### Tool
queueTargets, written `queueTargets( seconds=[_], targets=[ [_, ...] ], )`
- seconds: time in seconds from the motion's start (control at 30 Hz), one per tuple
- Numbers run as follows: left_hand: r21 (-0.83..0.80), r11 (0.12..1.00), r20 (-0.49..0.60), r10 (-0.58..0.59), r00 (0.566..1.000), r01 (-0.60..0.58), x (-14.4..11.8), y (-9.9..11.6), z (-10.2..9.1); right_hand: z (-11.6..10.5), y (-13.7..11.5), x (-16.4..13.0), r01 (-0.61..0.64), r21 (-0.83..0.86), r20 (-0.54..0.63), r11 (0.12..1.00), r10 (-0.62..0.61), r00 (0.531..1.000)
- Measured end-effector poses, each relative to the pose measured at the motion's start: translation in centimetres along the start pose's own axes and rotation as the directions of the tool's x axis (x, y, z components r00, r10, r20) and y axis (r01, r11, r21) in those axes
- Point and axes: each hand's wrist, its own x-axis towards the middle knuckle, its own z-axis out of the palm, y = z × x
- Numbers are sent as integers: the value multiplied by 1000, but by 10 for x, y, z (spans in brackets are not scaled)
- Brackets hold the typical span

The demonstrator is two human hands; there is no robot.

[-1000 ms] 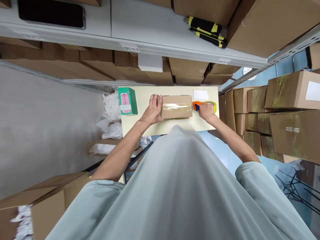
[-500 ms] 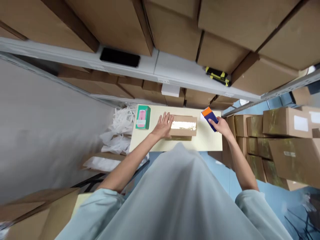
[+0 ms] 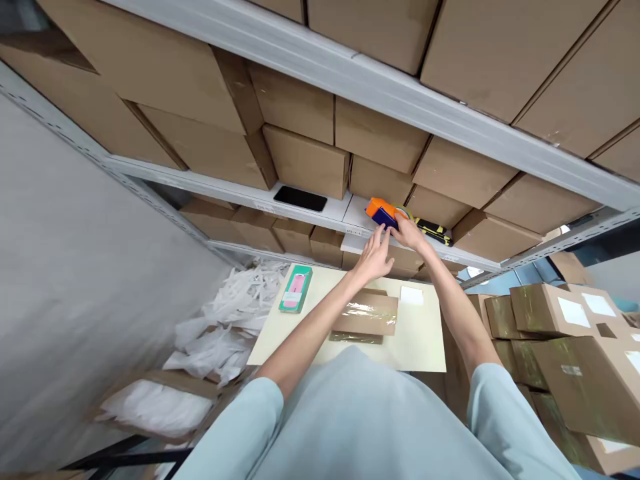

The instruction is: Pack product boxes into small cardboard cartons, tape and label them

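Tape dispenser [image 3: 381, 213]: moulded plastic, orange body with a dark blue block, a rim of yellowish roll showing behind; raised to the grey metal shelf [image 3: 320, 208] at far centre, whether resting on the ledge cannot be told. Right hand [image 3: 409, 232]: fingers wrapped closed about the dispenser from its right side. Left hand [image 3: 374, 257]: open and loose, fingers extended, tips just below the dispenser's blue part, holding nothing; contact uncertain at this size. Sealed carton [image 3: 367, 315]: flat, rectangular, brown corrugated board, a glossy clear tape strip along its top seam; lying near centre on the pale cream table [image 3: 425, 347], beneath the left forearm. White label [image 3: 411, 295]: small paper rectangle, just right of the carton's far corner. Green box [image 3: 296, 288]: slim card pack with a pink panel, at the table's far left. Black phone [image 3: 300, 198]: smooth slab, on the shelf left of the dispenser. Black-and-yellow tool [image 3: 433, 231]: on the shelf, just right of the right hand.
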Motion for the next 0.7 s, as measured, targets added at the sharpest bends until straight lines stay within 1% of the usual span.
queueTargets(
  seconds=[0.07, 0.13, 0.2, 0.3, 0.37, 0.43, 0.5, 0.57, 0.6, 0.63, 0.7],
  targets=[
    [-13, 1000, 8, -5, 1000, 6, -2, -6, -1, -2, -5, 19, -4, -59, 51, 998, 7, 999],
    [-14, 1000, 13, -8, 1000, 9, -12, -9, -2, 2, -7, 31, -23, -88, 93, 996, 31, 995],
    [-13, 1000, 19, -28, 999, 28, -26, -12, -2, 9, -7, 39, -48, -99, 108, 994, 59, 992],
    [-30, 995, 30, -95, 995, 96, -47, -18, 2, 19, -5, 49, -74, -110, 109, 991, 86, 990],
    [-45, 987, 44, -153, 987, 155, -62, -26, 6, 25, -1, 52, -73, -114, 83, 991, 83, 993],
    [-53, 975, 47, -214, 976, 216, -84, -37, 11, 37, 4, 43, -59, -117, -12, 991, 58, 998],
    [-49, 954, 23, -295, 955, 295, -116, -52, 16, 59, 11, 16, -51, -111, -161, 992, 32, 986],
    [-40, 910, -23, -413, 910, 412, -156, -67, 20, 92, 16, -31, -76, -66, -281, 995, 55, 958],
    [-40, 876, -45, -482, 875, 481, -176, -73, 22, 113, 16, -61, -108, -16, -310, 994, 97, 946],
    [-48, 832, -63, -554, 830, 552, -196, -78, 24, 135, 15, -93, -155, 50, -311, 987, 163, 936],
    [-93, 729, -74, -685, 725, 679, -228, -81, 29, 183, 6, -155, -261, 234, -251, 937, 317, 914]
  ],
)
